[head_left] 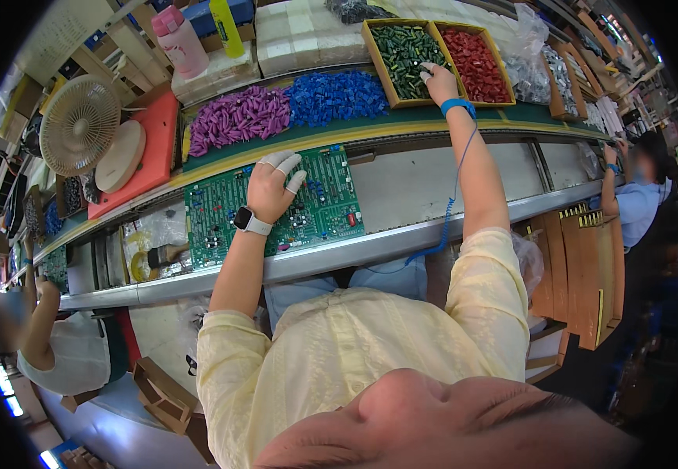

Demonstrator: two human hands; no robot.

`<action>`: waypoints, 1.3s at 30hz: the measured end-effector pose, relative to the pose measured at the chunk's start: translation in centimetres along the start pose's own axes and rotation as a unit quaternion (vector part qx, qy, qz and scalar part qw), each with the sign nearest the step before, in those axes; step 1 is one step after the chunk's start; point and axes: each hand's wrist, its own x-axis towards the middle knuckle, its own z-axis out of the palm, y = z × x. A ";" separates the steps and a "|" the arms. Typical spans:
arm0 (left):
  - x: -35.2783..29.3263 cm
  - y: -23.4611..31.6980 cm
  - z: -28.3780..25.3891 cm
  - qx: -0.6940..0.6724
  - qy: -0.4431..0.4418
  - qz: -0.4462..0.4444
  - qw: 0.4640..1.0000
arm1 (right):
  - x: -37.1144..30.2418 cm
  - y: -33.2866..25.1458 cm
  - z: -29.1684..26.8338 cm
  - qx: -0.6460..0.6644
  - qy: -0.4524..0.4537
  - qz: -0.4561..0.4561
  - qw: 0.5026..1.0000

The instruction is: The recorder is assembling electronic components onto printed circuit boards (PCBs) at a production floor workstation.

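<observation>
A green circuit board (319, 211) dotted with small parts lies across the rails in front of me. My left hand (274, 186) rests on its upper part, fingers stretched and apart, with white finger cots on the tips. Farther up and to the right, my right hand (440, 82) dips into a yellow-edged box (395, 102) of small green components (401, 51). Its fingertips, also in white cots, are drawn together among those parts; whatever they pinch is too small to make out. A blue wrist strap (457, 105) with a coiled cord circles my right wrist.
Beside the green parts sits a box of red components (475, 66). Loose purple parts (241, 117) and blue parts (335, 98) lie behind the board. A fan (81, 125) stands at the left. Co-workers sit at both ends; a metal rail (300, 262) runs along the near edge.
</observation>
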 end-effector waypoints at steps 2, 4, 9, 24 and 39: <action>0.4 0.6 -0.3 0.003 0.003 0.005 1.000 | -0.5 -0.6 0.1 0.015 0.032 -0.011 0.999; 1.0 1.6 -0.7 -0.028 0.011 -0.006 1.000 | -2.0 -1.9 0.4 0.024 0.004 -0.109 0.994; 4.1 4.8 -1.3 -0.015 -0.002 0.115 0.993 | -11.0 -10.9 -1.4 0.149 -0.374 -0.204 0.892; 0.1 2.4 -3.0 -0.403 -0.127 -0.257 0.869 | -3.7 -4.5 -0.1 -0.129 -0.027 -0.197 0.972; -2.7 -0.4 -4.4 -0.233 -0.181 -0.331 0.896 | -1.3 -0.8 1.1 -0.216 -0.052 -0.139 0.965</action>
